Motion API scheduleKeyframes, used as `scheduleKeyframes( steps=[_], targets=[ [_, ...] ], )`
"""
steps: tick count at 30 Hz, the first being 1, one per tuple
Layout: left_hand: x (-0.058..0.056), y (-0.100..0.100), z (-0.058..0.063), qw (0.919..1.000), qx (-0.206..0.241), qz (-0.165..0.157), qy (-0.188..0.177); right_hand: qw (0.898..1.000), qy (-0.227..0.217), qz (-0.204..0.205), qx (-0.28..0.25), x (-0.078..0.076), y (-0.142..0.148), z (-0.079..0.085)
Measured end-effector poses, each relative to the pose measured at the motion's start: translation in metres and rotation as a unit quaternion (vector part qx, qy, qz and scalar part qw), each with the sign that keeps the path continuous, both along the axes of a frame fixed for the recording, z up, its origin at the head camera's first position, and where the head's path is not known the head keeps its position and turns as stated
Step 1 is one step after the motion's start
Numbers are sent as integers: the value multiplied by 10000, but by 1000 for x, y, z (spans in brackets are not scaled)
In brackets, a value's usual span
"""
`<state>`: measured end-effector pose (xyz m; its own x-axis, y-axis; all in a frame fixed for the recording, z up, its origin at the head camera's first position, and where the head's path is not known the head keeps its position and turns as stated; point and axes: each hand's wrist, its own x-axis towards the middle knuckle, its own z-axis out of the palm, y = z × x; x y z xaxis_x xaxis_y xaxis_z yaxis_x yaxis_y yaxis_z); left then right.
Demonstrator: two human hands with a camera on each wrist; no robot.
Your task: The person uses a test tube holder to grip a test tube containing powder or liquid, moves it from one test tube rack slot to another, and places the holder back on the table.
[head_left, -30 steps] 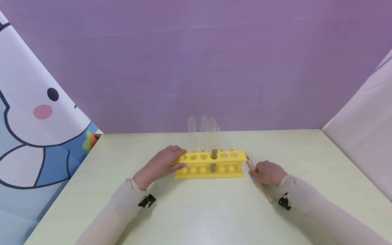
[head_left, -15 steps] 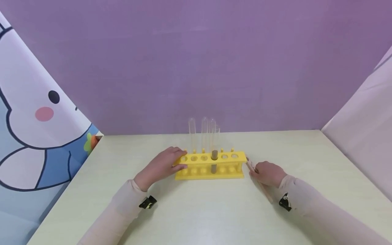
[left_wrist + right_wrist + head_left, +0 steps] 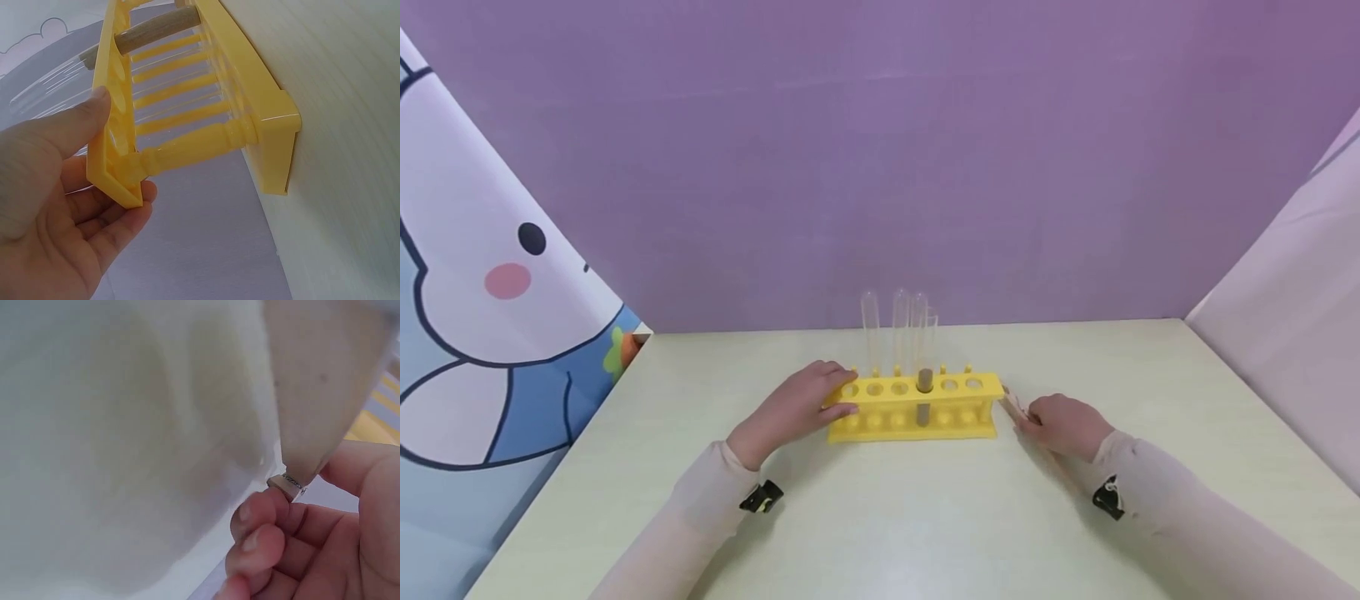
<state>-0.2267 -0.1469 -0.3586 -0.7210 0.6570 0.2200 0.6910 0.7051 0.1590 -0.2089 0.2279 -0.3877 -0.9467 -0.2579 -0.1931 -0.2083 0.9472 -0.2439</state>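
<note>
A yellow test tube rack (image 3: 912, 432) stands upright on the table. My left hand (image 3: 795, 406) grips the left end of its top bar, thumb on the upper face and fingers beneath, as the left wrist view shows. One clear test tube with brown contents (image 3: 156, 31) sits upright in a hole right of the middle. Behind it, 3 clear test tubes (image 3: 870, 321) stand upside down at the rear pegs. Just right of the rack, my right hand (image 3: 1069, 427) pinches a slim wooden test tube clamp (image 3: 325, 381) with a small metal spring; the hand covers part of it.
The pale tabletop (image 3: 880, 517) meets a purple backdrop (image 3: 880, 167) behind the rack. A cartoon-printed cloth (image 3: 490, 333) hangs at the left, and a pale cloth (image 3: 1292, 308) at the right.
My right hand and forearm have shifted slightly right, and the clamp's near end has swung toward the wrist. The left hand and rack hold their place.
</note>
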Motion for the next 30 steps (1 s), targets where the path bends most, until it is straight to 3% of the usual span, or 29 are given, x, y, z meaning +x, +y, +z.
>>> scheduleKeyframes(
  steps=[13,30],
  targets=[
    [1,0,-1,10000,33,-24,11,9996,190,226,-17,4,6,9],
    [-1,1,1,10000,-45,37,-30,9954,762,527,-247,7,15,21]
  ],
)
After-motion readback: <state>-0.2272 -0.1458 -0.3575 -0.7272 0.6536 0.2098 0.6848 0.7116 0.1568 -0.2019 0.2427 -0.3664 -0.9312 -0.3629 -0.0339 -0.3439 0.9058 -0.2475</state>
